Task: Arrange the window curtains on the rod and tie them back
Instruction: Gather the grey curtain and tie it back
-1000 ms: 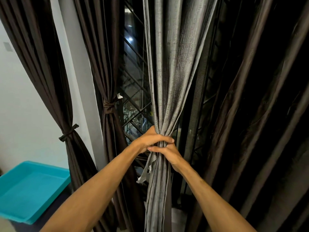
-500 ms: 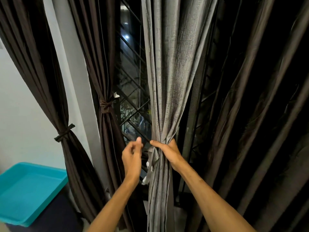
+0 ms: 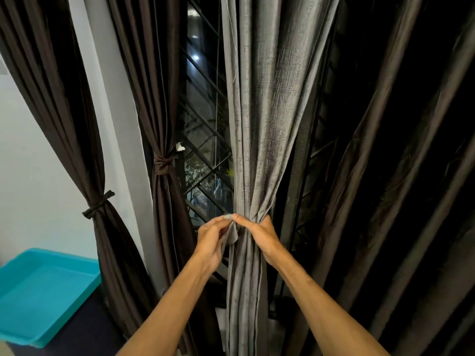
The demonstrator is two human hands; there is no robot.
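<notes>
- Dead centre at the window, the silvery-grey textured fabric curtain hangs gathered into one narrow bunch.
- Right hand clamps round that bunch, thumb laid across the front, fingers curled out of sight behind.
- Left hand pinches a small grey fabric tie strip, thumb and fingertips closed on it, just beside the right thumb tip.
- Off left, a dark brown curtain hangs tied back; a turquoise plastic tray sits below.
</notes>
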